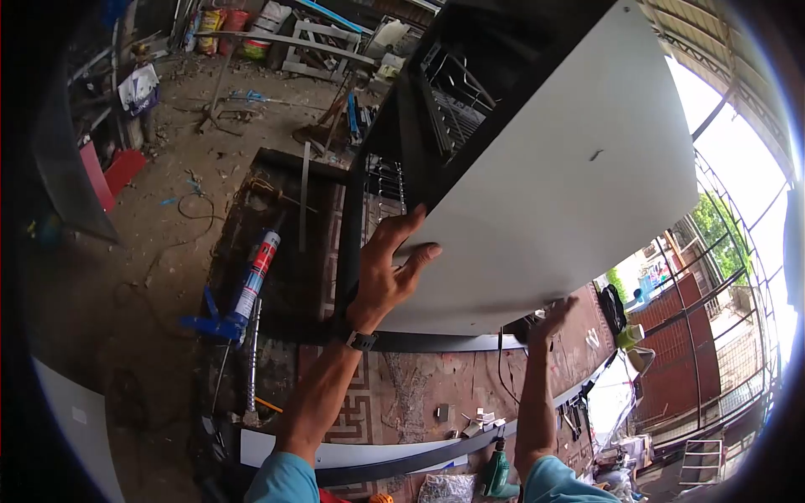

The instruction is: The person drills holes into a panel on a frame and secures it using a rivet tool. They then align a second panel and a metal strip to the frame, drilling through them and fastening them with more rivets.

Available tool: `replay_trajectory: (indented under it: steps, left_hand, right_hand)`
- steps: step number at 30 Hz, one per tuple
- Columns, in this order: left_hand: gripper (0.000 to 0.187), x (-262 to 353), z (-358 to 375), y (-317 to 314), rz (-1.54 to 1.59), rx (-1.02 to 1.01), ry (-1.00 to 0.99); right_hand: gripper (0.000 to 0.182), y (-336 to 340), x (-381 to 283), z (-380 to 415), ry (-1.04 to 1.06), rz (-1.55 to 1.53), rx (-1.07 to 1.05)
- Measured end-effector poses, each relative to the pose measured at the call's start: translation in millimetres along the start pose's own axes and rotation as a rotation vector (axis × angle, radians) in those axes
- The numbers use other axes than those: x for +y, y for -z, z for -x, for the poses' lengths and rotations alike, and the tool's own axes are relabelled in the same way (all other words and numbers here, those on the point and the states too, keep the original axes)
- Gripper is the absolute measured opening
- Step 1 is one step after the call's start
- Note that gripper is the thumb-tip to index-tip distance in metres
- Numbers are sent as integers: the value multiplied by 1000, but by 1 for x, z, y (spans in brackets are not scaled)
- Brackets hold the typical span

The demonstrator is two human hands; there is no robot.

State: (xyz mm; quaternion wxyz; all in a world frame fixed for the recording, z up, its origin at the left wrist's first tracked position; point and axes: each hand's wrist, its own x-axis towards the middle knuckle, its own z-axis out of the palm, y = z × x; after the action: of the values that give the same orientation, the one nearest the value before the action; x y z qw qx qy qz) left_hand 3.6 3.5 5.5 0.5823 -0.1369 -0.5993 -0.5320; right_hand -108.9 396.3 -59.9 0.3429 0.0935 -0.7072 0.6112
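Observation:
A large light-grey panel [570, 159] leans at a slant in front of me, set against a dark frame [495, 109]. Over the panel's left edge lies my left hand [392, 267], its thumb and fingers spread apart, with a watch on the wrist. My right hand [552, 320] is at the panel's lower edge with the fingers stretched out, partly seen from the side. Left of my left arm, a blue caulking gun [220, 325] carries a sealant tube [258, 272] on a dark surface.
A green power drill [499, 469] stands near my right sleeve. Small pieces [478, 422] and a curved strip [394, 457] lie on the patterned reddish surface [402, 394]. Bags and metal scraps [260, 33] sit at the back left. A metal grille [738, 277] stands at right.

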Motion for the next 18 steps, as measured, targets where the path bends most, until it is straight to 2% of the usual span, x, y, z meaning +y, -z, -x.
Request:
replay_trajectory:
  steps: [1,3,4,6,7,9,14,15,17,18]
  left_hand:
    - [46,0,0,0,17,-5,40]
    - [46,2,2,-2,36,-8,89]
    - [46,1,2,-1,19,-15,63]
    - [46,-2,-2,0,1,-18,39]
    - [46,-4,-2,-1,-24,-8,10]
    - [46,-4,-1,-3,-43,0,-5]
    - [49,-4,-2,6,12,-124,85]
    - [49,-4,-2,5,12,-124,88]
    - [43,-5,-4,4,3,-61,-3]
    - [43,-6,-4,5,-7,-65,15]
  right_hand:
    - [69,-16,-8,-5,6,-5,7]
    - [68,-45,-17,-5,-71,129,269]
    - [68,-53,-22,-4,-77,123,269]
    - [53,-60,-31,-5,-130,30,342]
    - [55,-53,-15,-6,53,188,296]
    - [57,-50,-23,-5,-11,193,335]
    - [59,-69,-36,-4,-170,181,416]
    - [61,-69,-35,-2,-117,254,410]
    - [60,-70,-35,-3,-71,234,405]
    - [60,-71,-32,-2,-27,216,386]
